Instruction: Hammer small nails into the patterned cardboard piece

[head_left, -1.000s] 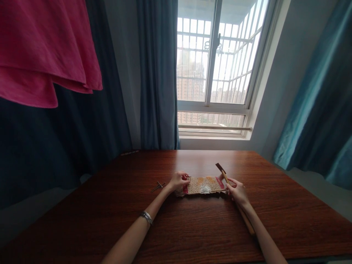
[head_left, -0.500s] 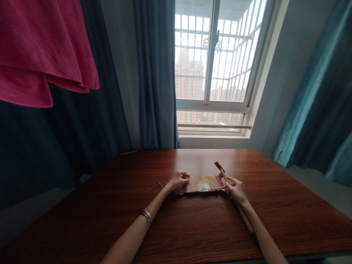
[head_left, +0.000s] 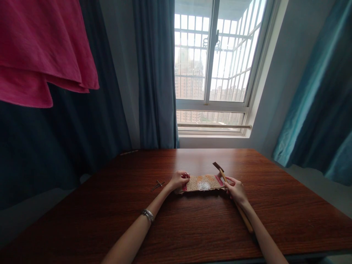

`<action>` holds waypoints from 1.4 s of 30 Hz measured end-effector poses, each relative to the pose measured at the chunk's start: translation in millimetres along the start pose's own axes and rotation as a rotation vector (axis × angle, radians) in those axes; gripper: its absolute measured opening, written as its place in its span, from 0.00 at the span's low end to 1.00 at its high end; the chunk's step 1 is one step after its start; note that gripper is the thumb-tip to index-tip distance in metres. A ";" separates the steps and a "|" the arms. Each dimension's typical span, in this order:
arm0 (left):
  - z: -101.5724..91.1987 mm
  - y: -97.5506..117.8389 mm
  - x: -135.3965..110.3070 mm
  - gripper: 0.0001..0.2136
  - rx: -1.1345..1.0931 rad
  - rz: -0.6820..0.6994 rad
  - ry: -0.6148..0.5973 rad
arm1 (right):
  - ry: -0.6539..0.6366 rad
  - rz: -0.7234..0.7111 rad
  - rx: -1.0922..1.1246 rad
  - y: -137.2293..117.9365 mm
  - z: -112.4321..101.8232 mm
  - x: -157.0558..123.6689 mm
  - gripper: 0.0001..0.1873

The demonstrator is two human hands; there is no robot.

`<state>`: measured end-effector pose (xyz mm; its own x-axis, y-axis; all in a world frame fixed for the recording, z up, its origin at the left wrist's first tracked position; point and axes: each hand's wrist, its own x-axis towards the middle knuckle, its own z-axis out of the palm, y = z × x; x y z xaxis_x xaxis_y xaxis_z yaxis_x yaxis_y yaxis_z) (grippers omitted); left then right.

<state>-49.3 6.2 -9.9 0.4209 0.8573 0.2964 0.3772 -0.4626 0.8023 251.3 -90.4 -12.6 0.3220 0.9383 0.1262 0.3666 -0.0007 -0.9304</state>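
Observation:
A flat, beige board [head_left: 196, 183] with dark dots, orange and white patches and red bands near its ends lies on the table. Over its left end, my left hand [head_left: 179, 180] is closed, thumb and fingers gripping at the edge. Whether anything small is between those fingertips cannot be made out. In my right hand [head_left: 235, 190] is a hammer [head_left: 245, 219] with a light wooden handle. Its dark head points up and left, above the board's right end, and my right fingertips are close to that end. Several thin nails [head_left: 157, 185] lie crossed left of my left hand.
The brown wooden table [head_left: 176, 227] reaches to the wall below a barred window [head_left: 192, 73]. Blue curtains [head_left: 156, 73] hang on both sides. A pink cloth [head_left: 44, 51] hangs at the upper left. A silvery bracelet [head_left: 148, 215] circles my left wrist.
The hammer's head has shifted very slightly to the left. Both hands, the board and the nails stay practically where they were.

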 end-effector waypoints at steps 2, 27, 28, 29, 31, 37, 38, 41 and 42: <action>-0.2 1.9 -0.4 0.07 -0.002 -0.003 -0.005 | -0.003 -0.010 0.006 -1.8 -0.2 -1.7 0.28; -5.7 3.2 -2.3 0.07 0.060 0.006 -0.033 | 0.252 -0.229 -0.370 -85.2 2.7 -4.1 0.21; -5.7 3.2 -2.3 0.07 0.052 0.010 -0.036 | 0.266 -0.233 -0.386 -84.5 1.3 -3.3 0.21; -5.6 3.4 -2.4 0.07 0.046 0.012 -0.037 | 0.271 -0.230 -0.380 -83.7 0.2 -3.1 0.20; -5.4 4.4 -2.8 0.06 0.039 0.007 -0.035 | 0.245 -0.183 -0.285 -82.4 -0.5 -4.6 0.22; -6.9 8.8 -4.3 0.08 0.025 -0.006 -0.036 | -0.066 0.053 0.269 -92.8 10.7 -17.3 0.27; -7.2 8.6 -4.3 0.08 0.025 -0.001 -0.037 | -0.129 0.085 0.333 -96.2 13.9 -19.4 0.27; -6.9 6.7 -4.0 0.08 0.027 0.011 -0.032 | -0.282 0.171 0.450 -106.7 24.9 -24.3 0.26; -6.5 6.1 -4.0 0.09 0.023 0.005 -0.028 | -0.323 0.189 0.470 -109.9 28.9 -25.5 0.26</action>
<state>-54.0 1.4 -2.9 0.4460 0.8482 0.2858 0.3937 -0.4727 0.7884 177.5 -104.2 76.5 0.0352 0.9945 -0.0987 -0.1196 -0.0939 -0.9884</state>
